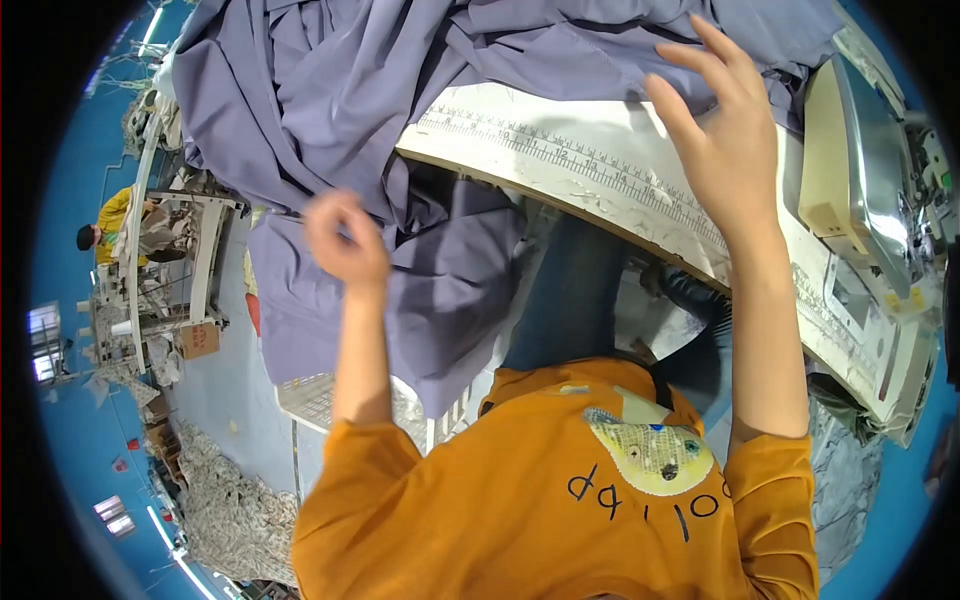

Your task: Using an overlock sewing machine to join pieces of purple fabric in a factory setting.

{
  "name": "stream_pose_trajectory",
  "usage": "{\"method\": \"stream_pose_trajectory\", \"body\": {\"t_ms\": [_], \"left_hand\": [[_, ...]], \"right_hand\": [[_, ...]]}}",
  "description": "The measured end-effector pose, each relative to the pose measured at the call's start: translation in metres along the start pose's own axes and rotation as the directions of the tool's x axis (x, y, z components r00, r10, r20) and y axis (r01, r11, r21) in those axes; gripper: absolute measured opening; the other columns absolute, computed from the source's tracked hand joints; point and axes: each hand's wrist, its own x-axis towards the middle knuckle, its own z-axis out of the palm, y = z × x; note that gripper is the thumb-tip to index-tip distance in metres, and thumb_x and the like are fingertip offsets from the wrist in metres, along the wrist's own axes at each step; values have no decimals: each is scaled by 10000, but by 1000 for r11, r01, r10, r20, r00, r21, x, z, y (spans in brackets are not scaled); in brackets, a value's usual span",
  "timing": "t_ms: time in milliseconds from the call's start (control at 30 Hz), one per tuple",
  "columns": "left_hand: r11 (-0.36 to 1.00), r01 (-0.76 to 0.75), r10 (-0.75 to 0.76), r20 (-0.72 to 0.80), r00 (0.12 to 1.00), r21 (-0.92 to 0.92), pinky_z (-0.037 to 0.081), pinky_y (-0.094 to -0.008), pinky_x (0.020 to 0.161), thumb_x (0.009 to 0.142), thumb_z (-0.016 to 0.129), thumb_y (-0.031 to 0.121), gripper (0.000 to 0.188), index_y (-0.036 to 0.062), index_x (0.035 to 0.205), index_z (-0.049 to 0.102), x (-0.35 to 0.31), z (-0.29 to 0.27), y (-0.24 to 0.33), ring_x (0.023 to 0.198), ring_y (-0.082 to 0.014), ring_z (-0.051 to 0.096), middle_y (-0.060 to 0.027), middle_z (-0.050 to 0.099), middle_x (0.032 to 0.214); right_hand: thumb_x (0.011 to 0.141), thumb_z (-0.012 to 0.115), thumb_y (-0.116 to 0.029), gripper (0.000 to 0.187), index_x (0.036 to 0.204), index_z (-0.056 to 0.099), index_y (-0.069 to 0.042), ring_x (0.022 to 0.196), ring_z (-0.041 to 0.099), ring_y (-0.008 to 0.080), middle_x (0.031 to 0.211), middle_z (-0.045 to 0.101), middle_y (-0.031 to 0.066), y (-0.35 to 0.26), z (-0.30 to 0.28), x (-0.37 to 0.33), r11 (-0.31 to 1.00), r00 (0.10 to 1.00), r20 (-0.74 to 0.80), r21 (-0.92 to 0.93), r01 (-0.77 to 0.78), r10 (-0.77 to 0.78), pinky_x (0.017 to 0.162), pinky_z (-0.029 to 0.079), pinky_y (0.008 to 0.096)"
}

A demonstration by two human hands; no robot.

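Observation:
A large piece of purple-grey cloth [340, 90] lies heaped over the far part of the white sewing table [500, 135] and hangs down its left side. My right hand [725, 130] is open above the table, fingers spread, near the cloth's edge. In front of the hanging cloth is my left hand [345, 240], slightly blurred, its fingers curled round toward the thumb. Whether anything is in those fingers cannot be made out. A printed ruler scale [570, 155] runs along the table's near edge.
At the table's right stands a sewing machine [850, 170] with a pale body. Below the hanging cloth is a white plastic basket [310, 400]. Further left are a cardboard box [198, 340], a heap of patterned fabric [225, 510] and a person in yellow [115, 225] at another workstation.

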Motion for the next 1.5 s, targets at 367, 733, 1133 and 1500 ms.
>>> {"method": "stream_pose_trajectory", "body": {"t_ms": [367, 733, 1133, 1500], "left_hand": [[757, 319, -647, 587, 486, 571, 463, -408, 890, 586, 865, 239, 569, 86, 1080, 627, -221, -72, 20, 1050, -314, 537, -91, 585, 1100], [759, 57, -604, 669, 432, 649, 459, -393, 923, 583, 822, 84, 517, 141, 1065, 644, -282, -160, 63, 1131, -296, 515, -72, 545, 1190], [814, 93, -566, 748, 345, 573, 481, -456, 654, 822, 623, 155, 82, 110, 890, 632, -235, -144, 20, 817, -317, 617, -80, 611, 903], [868, 390, -496, 511, 702, 307, 440, -379, 991, 777, 648, 37, 434, 10, 1198, 544, -117, -64, -50, 1157, -352, 558, -178, 589, 1227]], "right_hand": [[873, 672, -239, 216, 1044, 721, -116, 1208, 557, 237, 1305, 598, 53, 22, -1, -48, 997, 995, 75, -42, -61, 64, 1013, 426, 345], [890, 655, -289, 247, 1090, 726, -161, 1207, 566, 221, 1317, 595, 29, 29, 6, -46, 991, 993, 111, -129, 40, -26, 1026, 424, 344], [885, 652, -309, 255, 1079, 730, -163, 1218, 559, 214, 1324, 593, 13, 34, 7, -47, 988, 992, 129, -154, 27, -7, 1035, 413, 343], [878, 669, -291, 247, 1058, 726, -130, 1202, 565, 231, 1320, 592, 45, 34, 6, -49, 995, 991, 133, -95, -2, 14, 1005, 424, 330]]}}
